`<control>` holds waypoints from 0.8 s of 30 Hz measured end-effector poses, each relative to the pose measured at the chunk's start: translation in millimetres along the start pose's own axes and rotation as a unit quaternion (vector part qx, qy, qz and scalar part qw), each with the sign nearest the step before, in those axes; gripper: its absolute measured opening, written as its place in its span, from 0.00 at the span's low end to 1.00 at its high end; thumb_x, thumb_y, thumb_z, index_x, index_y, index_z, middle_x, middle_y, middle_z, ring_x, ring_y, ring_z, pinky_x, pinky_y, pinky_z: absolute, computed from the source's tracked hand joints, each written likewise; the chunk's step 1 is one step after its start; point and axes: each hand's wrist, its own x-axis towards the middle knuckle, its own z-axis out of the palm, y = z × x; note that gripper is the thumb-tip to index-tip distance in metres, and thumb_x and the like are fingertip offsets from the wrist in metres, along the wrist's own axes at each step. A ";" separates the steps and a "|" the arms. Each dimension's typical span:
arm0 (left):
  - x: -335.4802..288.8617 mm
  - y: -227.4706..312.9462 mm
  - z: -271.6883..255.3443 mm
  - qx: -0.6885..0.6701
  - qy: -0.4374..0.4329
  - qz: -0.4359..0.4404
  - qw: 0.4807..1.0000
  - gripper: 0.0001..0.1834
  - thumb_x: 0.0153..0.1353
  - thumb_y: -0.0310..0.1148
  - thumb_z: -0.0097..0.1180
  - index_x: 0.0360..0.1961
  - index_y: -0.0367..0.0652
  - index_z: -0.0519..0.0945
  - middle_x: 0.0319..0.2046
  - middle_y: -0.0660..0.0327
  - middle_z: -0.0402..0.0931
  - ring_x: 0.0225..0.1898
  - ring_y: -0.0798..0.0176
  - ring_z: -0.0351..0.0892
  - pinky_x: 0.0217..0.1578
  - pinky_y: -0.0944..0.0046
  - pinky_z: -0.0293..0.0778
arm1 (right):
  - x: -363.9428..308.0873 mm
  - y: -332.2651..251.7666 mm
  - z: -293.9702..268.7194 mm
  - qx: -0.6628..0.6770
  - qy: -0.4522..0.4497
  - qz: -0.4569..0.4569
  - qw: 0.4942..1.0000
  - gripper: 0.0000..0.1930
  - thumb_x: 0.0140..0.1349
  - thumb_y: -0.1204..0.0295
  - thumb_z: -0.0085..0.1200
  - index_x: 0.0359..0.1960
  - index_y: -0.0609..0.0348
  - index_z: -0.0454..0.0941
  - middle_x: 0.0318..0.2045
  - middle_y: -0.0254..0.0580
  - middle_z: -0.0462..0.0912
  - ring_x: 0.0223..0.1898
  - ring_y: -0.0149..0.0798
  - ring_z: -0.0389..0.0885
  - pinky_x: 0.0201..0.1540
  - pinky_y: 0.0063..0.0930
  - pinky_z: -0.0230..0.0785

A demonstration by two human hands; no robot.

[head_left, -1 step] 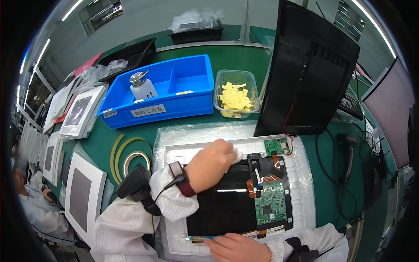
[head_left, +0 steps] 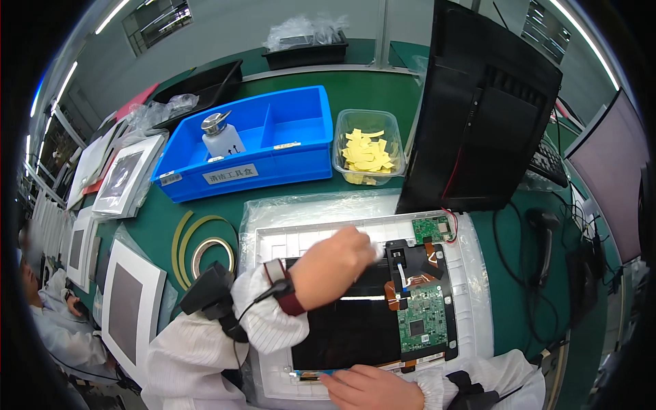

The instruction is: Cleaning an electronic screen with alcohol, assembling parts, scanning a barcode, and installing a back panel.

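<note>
A black display panel [head_left: 342, 335] lies in a white plastic frame [head_left: 273, 383]. On its right part sit a green circuit board [head_left: 424, 321] and orange-brown flat cables [head_left: 393, 296]. My left hand [head_left: 331, 266], with a dark red wrist strap, is closed over the panel's far part. From its fingers pokes a small white wipe [head_left: 376, 252], mostly hidden. My right hand [head_left: 372, 388] rests on the frame's near edge, fingers stretched out, beside a thin blue strip [head_left: 321, 374]. A smaller green board [head_left: 430, 229] with red wires sits at the frame's far right corner.
Behind stand a blue divided bin [head_left: 273, 160] holding a pump bottle [head_left: 223, 140], a clear tub [head_left: 369, 179] of yellow strips, and a black monitor [head_left: 478, 123]. Tape rolls [head_left: 198, 256] lie left, a scanner [head_left: 543, 239] right. Another person [head_left: 61, 335] sits far left.
My left hand has shifted slightly nearer and to the right with the white wipe. My right hand stays in place.
</note>
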 end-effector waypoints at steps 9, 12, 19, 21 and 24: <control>-41.7 60.5 -7.0 -0.173 -0.188 0.139 0.957 0.11 0.46 0.28 0.51 0.33 0.35 0.76 0.33 0.59 0.69 0.38 0.62 0.69 0.34 0.70 0.72 | 2.5 -0.1 2.3 -0.009 0.012 -0.006 1.000 0.14 0.44 0.69 0.46 0.29 0.68 0.75 0.39 0.51 0.74 0.41 0.44 0.70 0.43 0.33 0.62; -42.1 56.7 4.4 -0.129 -0.163 0.181 0.961 0.09 0.45 0.29 0.51 0.27 0.35 0.75 0.30 0.63 0.66 0.37 0.66 0.65 0.33 0.74 0.69 | 4.4 0.0 -0.5 -0.011 0.025 -0.006 1.000 0.14 0.44 0.69 0.46 0.28 0.69 0.75 0.38 0.51 0.74 0.40 0.44 0.70 0.43 0.34 0.63; -23.3 51.0 -1.3 -0.027 -0.124 0.132 0.983 0.08 0.45 0.30 0.51 0.26 0.36 0.76 0.29 0.63 0.66 0.36 0.65 0.66 0.31 0.73 0.70 | -0.5 -1.3 -3.9 -0.005 0.023 0.007 1.000 0.13 0.43 0.70 0.47 0.28 0.69 0.75 0.39 0.51 0.74 0.40 0.42 0.70 0.41 0.31 0.63; -22.2 34.4 0.3 -0.009 -0.079 0.085 0.993 0.09 0.46 0.28 0.51 0.28 0.35 0.76 0.28 0.62 0.66 0.35 0.64 0.66 0.31 0.72 0.71 | 4.2 0.6 -1.2 0.000 0.013 0.006 1.000 0.13 0.43 0.70 0.47 0.28 0.69 0.75 0.39 0.51 0.75 0.40 0.42 0.70 0.41 0.31 0.63; -14.9 22.3 2.3 0.022 -0.058 0.039 0.997 0.11 0.43 0.26 0.56 0.31 0.36 0.77 0.29 0.61 0.70 0.35 0.62 0.69 0.33 0.69 0.71 | 5.0 -0.9 0.2 -0.005 0.015 0.002 1.000 0.13 0.43 0.70 0.48 0.27 0.68 0.75 0.40 0.51 0.75 0.40 0.42 0.70 0.41 0.31 0.63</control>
